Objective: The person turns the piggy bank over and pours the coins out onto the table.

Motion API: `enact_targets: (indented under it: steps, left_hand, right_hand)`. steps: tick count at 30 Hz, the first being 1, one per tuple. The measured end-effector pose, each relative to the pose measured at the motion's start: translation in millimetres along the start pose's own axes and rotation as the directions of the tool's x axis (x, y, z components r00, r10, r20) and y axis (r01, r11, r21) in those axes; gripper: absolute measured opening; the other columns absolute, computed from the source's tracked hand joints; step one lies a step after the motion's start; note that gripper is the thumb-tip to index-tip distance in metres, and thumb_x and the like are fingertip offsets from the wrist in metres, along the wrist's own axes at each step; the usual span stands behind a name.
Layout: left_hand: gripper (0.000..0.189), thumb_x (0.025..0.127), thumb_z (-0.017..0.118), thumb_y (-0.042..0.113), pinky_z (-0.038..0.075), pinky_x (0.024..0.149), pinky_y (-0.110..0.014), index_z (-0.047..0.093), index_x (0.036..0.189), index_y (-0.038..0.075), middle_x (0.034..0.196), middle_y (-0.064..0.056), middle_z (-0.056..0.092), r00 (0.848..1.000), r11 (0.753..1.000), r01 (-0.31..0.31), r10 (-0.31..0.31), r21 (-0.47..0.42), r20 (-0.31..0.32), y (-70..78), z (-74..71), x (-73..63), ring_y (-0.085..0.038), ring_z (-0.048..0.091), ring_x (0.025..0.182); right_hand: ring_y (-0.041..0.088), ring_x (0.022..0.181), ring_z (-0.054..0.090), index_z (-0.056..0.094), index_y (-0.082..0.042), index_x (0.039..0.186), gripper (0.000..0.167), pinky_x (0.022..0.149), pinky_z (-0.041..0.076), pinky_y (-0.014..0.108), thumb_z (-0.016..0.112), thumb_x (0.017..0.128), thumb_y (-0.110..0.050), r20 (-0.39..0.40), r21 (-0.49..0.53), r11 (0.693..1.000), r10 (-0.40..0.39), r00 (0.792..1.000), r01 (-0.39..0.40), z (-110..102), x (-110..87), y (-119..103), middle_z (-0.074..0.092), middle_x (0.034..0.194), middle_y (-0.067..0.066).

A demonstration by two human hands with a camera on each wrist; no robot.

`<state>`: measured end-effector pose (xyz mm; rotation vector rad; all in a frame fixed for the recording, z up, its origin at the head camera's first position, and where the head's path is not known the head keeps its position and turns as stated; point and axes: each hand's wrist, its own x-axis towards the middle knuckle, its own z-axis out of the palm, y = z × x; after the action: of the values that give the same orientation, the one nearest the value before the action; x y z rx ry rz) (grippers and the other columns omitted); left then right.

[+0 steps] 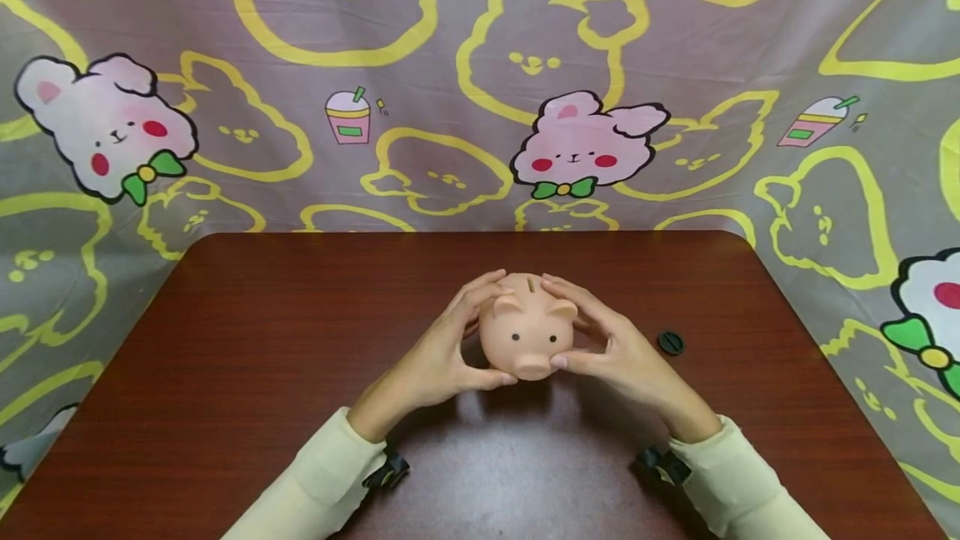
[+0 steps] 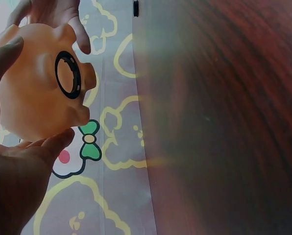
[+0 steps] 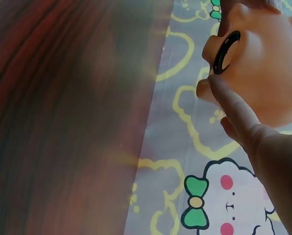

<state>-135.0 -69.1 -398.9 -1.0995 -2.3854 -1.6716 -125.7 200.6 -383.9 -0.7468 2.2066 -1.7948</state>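
Note:
A peach-coloured piggy bank is held up above the table between both hands, its face towards me and its coin slot on top. My left hand grips its left side, thumb low near the snout. On the other side my right hand grips it, thumb beside the snout. Both wrist views show the underside, where a black ring frames a round opening with no cover in it. To the right of the right hand, a small round black plug lies on the table.
The dark red-brown wooden table has rounded far corners. Behind it and along both sides hangs a grey cloth printed with yellow outlines and cartoon rabbits. Black wrist straps sit at both cuffs.

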Motion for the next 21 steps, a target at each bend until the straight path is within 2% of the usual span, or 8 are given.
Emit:
enact_targets:
  steps: [5, 12, 21]
  left_hand:
    - [0.095, 0.074, 0.095, 0.005, 0.047, 0.115, -0.050, 0.042, 0.152, 0.016, 0.170, -0.008, 0.029, 1.000, 1.000, 0.022, -0.022, 0.018, -0.009, 1.4, 0.4, -0.2, -0.030, 0.042, 0.151]
    - [0.097, 0.075, 0.095, 0.009, 0.060, 0.096, -0.041, 0.045, 0.157, 0.022, 0.173, -0.004, 0.026, 0.996, 0.996, 0.085, -0.086, 0.031, 0.004, 6.1, -1.1, 2.4, -0.029, 0.047, 0.146]
    - [0.095, 0.081, 0.089, 0.006, 0.058, 0.097, -0.030, 0.042, 0.161, 0.026, 0.175, -0.001, 0.017, 0.986, 0.981, 0.156, -0.148, -0.119, 0.070, 4.5, -1.3, 1.2, -0.032, 0.047, 0.144]
  right_hand:
    - [0.005, 0.144, 0.049, 0.041, -0.023, 0.162, 0.079, 0.101, 0.055, 0.024, 0.075, 0.094, -0.001, -0.040, -0.003, 0.999, -0.044, 0.998, 0.043, 2.8, 0.1, 3.2, 0.036, 0.169, 0.000]
    - [0.005, 0.146, 0.046, 0.049, -0.017, 0.157, 0.071, 0.103, 0.052, 0.020, 0.075, 0.093, 0.002, -0.104, -0.044, 0.995, -0.093, 0.990, 0.089, 5.0, -3.1, 4.9, 0.033, 0.171, 0.005]
    - [0.006, 0.146, 0.046, 0.054, -0.015, 0.153, 0.066, 0.104, 0.052, 0.020, 0.075, 0.093, 0.002, -0.103, -0.050, 0.993, -0.108, 0.989, 0.104, 7.6, -4.7, 4.1, 0.032, 0.170, 0.003]
